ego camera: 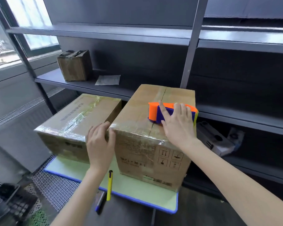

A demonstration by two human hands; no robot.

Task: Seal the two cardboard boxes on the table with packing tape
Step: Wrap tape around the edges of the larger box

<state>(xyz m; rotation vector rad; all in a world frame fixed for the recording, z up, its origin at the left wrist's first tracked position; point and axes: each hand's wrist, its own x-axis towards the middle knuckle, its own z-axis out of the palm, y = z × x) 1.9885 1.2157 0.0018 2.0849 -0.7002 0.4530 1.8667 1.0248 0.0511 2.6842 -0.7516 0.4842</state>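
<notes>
The lower box (pixel 82 115) sits at the left of the counter (pixel 137 188), its top already streaked with glossy, probably slippery tape. The left hand (pixel 100 141) lays nearly straight fingers (pixel 112 132) against the near left corner of the taller box (pixel 145 152), holding nothing. That box looks stiff at its edges but likely yields along the centre seam, so brace at the rim. On top stands the tape dispenser (pixel 153 111), seemingly light, hard plastic, and the right hand (pixel 178 126) grips it from above.

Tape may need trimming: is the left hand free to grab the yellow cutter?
Probably yes: the left hand rests on the taller box, holding nothing; the yellow cutter lies uncovered beside its forearm.
</notes>
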